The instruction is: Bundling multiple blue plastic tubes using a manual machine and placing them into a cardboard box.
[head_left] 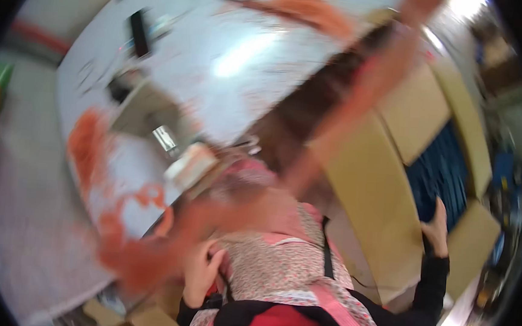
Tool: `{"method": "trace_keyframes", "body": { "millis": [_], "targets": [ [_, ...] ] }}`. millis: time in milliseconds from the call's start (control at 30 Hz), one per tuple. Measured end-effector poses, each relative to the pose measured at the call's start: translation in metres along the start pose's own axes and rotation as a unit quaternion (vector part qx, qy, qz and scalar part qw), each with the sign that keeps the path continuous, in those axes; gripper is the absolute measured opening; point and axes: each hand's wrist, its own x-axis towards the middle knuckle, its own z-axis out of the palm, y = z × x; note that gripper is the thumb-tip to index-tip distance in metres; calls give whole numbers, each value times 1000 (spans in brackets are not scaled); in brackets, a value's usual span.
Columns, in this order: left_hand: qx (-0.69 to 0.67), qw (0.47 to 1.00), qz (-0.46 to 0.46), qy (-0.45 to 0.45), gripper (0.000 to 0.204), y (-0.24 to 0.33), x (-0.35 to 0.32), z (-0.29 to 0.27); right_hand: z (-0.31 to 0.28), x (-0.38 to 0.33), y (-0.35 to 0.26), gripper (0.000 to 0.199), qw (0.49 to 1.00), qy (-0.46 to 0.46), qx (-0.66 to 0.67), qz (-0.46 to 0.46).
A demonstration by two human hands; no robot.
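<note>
Orange strap [343, 117], blurred, from left hand [200, 272] upward

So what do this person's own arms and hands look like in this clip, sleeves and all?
Both forearms wear black long sleeves ending at the wrist. The left hand and right hand are bare: no gloves show, and motion blur hides any rings or watch. Between them hangs a floral patterned apron with pink trim.

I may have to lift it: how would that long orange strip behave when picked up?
Probably floppy: the orange strip runs in a loose curving band from the left hand up across the view. Likely light for its size, as it looks thin and flat. It is blurred, so its surface grip cannot be judged.
</note>
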Motion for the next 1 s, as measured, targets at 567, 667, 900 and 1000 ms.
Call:
{"method": "trace_keyframes", "body": {
  "millis": [567,667,900,1000],
  "targets": [
    [-59,960,-148,232,24,-95,-42,-15,-11,34,72,66,980,5,-193,48],
    [-83,945,-164,271,24,-104,-45,-24,-22,36,85,66,978,35,-202,-24],
    [-123,923,-190,311,22,-112,-43,-33,-68,58,100,56,945,-27,-322,-48],
    [-141,913,-199,327,22,-116,-47,-37,-78,75,144,52,943,17,-319,-91]
  ]
}}
